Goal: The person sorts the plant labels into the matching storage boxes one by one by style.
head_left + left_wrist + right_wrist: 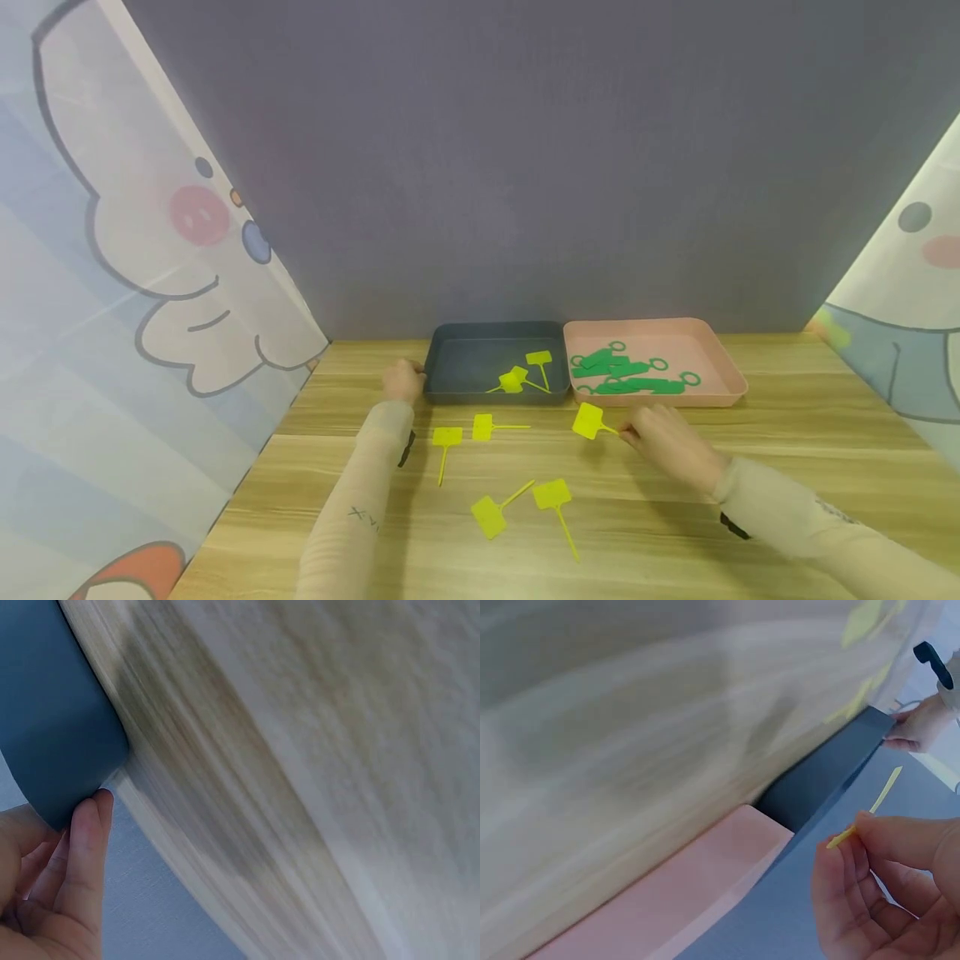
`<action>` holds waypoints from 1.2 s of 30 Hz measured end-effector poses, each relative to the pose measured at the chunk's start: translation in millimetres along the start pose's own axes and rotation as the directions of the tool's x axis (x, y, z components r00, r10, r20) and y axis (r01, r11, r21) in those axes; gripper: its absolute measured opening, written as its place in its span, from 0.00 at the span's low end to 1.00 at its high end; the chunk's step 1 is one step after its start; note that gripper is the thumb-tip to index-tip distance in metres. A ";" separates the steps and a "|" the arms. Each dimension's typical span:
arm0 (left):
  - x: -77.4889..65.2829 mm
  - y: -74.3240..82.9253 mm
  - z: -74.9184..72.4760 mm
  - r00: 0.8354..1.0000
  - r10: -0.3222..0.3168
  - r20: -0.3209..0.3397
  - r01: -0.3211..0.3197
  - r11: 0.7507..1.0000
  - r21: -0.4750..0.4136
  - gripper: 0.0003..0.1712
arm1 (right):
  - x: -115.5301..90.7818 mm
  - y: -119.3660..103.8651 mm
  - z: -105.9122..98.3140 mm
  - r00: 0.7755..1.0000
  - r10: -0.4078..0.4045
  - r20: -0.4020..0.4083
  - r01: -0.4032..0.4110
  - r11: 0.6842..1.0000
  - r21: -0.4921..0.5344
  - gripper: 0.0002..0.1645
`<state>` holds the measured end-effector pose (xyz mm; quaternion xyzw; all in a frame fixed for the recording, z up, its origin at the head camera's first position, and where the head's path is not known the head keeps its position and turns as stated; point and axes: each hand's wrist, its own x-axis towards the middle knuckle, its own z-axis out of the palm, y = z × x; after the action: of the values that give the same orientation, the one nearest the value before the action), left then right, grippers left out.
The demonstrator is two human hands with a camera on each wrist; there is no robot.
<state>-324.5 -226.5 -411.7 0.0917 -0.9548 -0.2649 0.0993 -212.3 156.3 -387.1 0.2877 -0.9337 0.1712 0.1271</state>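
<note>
My left hand (403, 380) grips the left side of a dark blue tray (468, 362); in the left wrist view its thumb and fingers pinch the rim near a corner. Between thumb and fingers, my right hand (672, 446) pinches the thin stem of a yellow plant label (588, 421), held above the table in front of the trays. Several yellow labels (538, 358) lie in the dark tray's right part. More labels lie on the table: one sideways (482, 427), one at left (447, 437), two nearer the front, including a tilted label (489, 517).
A pink tray (675, 337) stands against the dark tray's right side, with several green ring tags (611, 367) inside. Both trays sit at the back of the wooden table (675, 542), before a grey panel (510, 167). Cartoon-printed curtains (127, 333) hang at both sides.
</note>
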 end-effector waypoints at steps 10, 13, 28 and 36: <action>-0.3 -2.2 3.1 1.000 -0.005 -0.013 0.005 1.000 0.007 0.13 | 36.2 -8.4 1.4 0.999 0.005 0.050 -0.007 0.999 0.042 0.14; 1.0 -3.4 2.7 1.000 -0.003 -0.020 0.004 1.000 0.003 0.13 | 46.8 -10.4 2.0 0.998 0.008 0.066 -0.012 0.999 0.050 0.14; 2.9 -2.7 0.7 1.000 0.005 -0.021 -0.004 1.000 0.005 0.13 | 92.5 -28.5 20.4 0.993 -0.093 0.066 0.092 0.996 0.014 0.12; 5.1 -5.2 4.1 1.000 0.021 -0.016 -0.021 1.000 0.002 0.13 | 113.7 -39.8 34.0 0.992 -0.115 0.054 0.116 0.993 -0.010 0.08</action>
<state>-329.7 -230.0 -417.2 0.0838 -0.9551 -0.2621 0.1097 -285.1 55.9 -370.0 0.3448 -0.9196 0.1499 0.1139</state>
